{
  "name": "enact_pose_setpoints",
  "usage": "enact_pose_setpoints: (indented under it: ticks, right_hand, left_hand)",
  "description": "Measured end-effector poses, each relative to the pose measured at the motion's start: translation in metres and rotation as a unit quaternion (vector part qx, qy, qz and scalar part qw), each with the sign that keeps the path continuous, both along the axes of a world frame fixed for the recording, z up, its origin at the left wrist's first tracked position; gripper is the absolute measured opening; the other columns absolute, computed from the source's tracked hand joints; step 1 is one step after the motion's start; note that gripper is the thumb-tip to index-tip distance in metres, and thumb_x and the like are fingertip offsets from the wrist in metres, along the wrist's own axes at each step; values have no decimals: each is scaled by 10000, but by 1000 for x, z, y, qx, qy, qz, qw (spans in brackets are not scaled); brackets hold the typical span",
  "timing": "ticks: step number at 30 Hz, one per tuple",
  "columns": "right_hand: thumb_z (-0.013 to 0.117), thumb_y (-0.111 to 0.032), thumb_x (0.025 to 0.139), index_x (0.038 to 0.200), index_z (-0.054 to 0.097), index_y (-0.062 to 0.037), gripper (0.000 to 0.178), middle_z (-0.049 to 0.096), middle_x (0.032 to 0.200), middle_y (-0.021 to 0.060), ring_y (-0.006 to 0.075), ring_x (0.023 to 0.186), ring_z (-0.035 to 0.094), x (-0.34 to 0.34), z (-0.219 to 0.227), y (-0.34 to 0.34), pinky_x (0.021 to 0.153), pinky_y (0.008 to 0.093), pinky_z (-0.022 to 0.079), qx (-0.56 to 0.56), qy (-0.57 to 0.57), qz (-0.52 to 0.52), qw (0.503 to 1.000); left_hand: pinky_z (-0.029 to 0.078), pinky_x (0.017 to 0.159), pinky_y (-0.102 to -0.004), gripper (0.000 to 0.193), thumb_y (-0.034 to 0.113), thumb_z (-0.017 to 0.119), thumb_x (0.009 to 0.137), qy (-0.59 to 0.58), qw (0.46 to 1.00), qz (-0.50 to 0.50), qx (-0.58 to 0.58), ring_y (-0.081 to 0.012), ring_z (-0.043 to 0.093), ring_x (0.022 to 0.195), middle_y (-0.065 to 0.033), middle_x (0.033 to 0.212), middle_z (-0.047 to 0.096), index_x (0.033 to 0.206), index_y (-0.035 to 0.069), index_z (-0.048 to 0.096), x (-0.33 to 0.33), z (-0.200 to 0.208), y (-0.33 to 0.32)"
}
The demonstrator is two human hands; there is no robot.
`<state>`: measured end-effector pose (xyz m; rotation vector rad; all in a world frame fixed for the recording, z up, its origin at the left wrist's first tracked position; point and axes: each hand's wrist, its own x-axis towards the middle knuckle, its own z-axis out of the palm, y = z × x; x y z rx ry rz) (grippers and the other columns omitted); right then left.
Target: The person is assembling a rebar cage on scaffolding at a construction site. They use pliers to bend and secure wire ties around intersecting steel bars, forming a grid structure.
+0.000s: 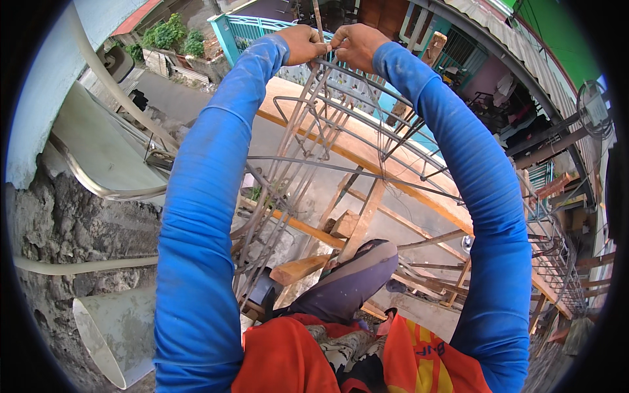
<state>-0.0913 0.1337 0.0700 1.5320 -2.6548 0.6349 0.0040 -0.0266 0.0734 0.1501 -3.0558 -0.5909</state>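
Observation:
My left hand (303, 44) and my right hand (359, 47) meet at the top of a rebar column cage (298, 141), arms raised in blue sleeves. Both are closed in a pinch, fingertips almost touching. What they pinch is too small to make out. Just below the fingers runs a bent steel bar (357, 76), part of a rebar beam cage (393, 124) that stretches to the right. A thin upright rod (318, 18) rises beside my left fingers. Under the beam cage lies a long wooden formwork board (419, 177).
Below me are wooden props (363, 219) and a short timber (298, 268) near my bent leg (347, 281). A rough wall (85, 229) and a pale pipe (85, 264) stand left. Another rebar cage (557, 262) lies right; a teal gate (255, 29) stands beyond.

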Motion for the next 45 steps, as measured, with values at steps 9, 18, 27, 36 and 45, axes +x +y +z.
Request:
enact_pose_setpoints:
  ticks: [9,18,27,36,45]
  right_hand:
    - [643,-124,868,1137,589,22,312,666,1036,249,402,1010,639,10,-17,1,903,449,507,-116,82,18,990]
    - [598,-55,839,1171,539,24,346,657,1022,309,440,996,646,11,-14,6,903,459,513,-100,23,0,995]
    - [662,-42,820,1143,453,-10,386,630,1067,264,435,1034,618,34,-12,8,858,491,503,-138,99,-36,985]
    - [736,-255,828,1358,353,-25,693,710,999,186,385,944,677,86,5,14,829,466,540,52,60,-77,994]
    - [735,-259,822,1552,48,-58,1023,609,1260,251,383,1206,576,105,13,3,980,507,466,111,-1,-145,983]
  left_hand:
    - [491,891,-403,444,434,473,1006,-14,1000,6,11,-258,680,942,-114,936,717,1196,61,621,-5,-10,7]
    - [474,916,-403,431,394,429,1004,-65,996,-14,-64,-286,645,984,-142,1036,689,1212,70,623,-6,5,9]
    - [476,952,-418,442,420,481,980,-34,995,37,-90,-307,650,1037,-162,1076,696,1247,98,622,-4,7,14]
    - [499,883,-411,427,377,524,908,-36,999,5,-33,-341,677,955,-193,1004,716,994,20,741,-9,13,4]
    - [500,933,-429,391,306,564,914,-65,995,-3,-73,-362,662,1041,-207,1146,680,1113,-2,699,-23,11,2]
